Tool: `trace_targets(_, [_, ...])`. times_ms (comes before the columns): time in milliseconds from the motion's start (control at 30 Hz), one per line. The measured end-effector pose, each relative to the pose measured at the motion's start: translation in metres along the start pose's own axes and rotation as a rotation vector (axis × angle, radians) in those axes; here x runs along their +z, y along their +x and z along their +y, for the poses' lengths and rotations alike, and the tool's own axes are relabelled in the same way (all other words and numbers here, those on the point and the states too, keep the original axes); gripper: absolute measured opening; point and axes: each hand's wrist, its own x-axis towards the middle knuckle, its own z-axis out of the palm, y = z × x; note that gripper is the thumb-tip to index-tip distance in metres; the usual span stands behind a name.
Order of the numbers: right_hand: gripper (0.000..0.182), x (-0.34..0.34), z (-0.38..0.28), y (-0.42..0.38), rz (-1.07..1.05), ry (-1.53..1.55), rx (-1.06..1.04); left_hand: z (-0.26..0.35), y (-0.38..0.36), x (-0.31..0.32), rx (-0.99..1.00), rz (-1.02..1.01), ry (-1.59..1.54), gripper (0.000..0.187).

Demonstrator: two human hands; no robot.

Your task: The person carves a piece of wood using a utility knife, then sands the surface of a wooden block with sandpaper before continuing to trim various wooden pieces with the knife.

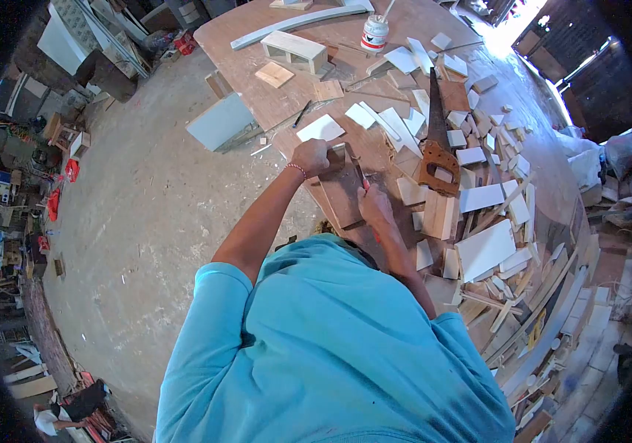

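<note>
My left hand [310, 158] is closed around the far end of a brown wooden piece [341, 193], which lies at the table's near edge in front of my body. My right hand [375, 207] is wrapped around a red-handled tool with a dark metal shaft [361, 174], held along the right side of that piece. The tool's head is too small to make out clearly. Just beyond my left hand lies a white rectangular board [320, 128]. To the right of my right hand, a handsaw [438, 148] with a brown wooden handle rests on scattered offcuts.
White and bare wood offcuts [487, 249] cover the table's right side. Farther back are a white glue tub [375, 33], a small wooden frame [294, 50] and a long curved strip [297, 26]. A pale panel [220, 122] leans by the table's left edge. Another person [54, 421] is at lower left.
</note>
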Motion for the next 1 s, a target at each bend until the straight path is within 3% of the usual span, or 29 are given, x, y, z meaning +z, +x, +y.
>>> trace_targets(533, [0.026,0.015,-0.006,0.010,-0.086,-0.033,-0.054,0.026,-0.007,-0.012,0.009,-0.006,0.120,0.024])
trace_targets(800, [0.040,0.035,0.008,0.026,-0.129,0.115,0.067,0.025,-0.007,-0.011,0.007,-0.011,0.113,0.026])
trace_targets(1000, [0.040,0.032,-0.005,0.029,-0.134,0.076,0.153,0.015,0.002,0.001,0.003,-0.022,0.146,0.026])
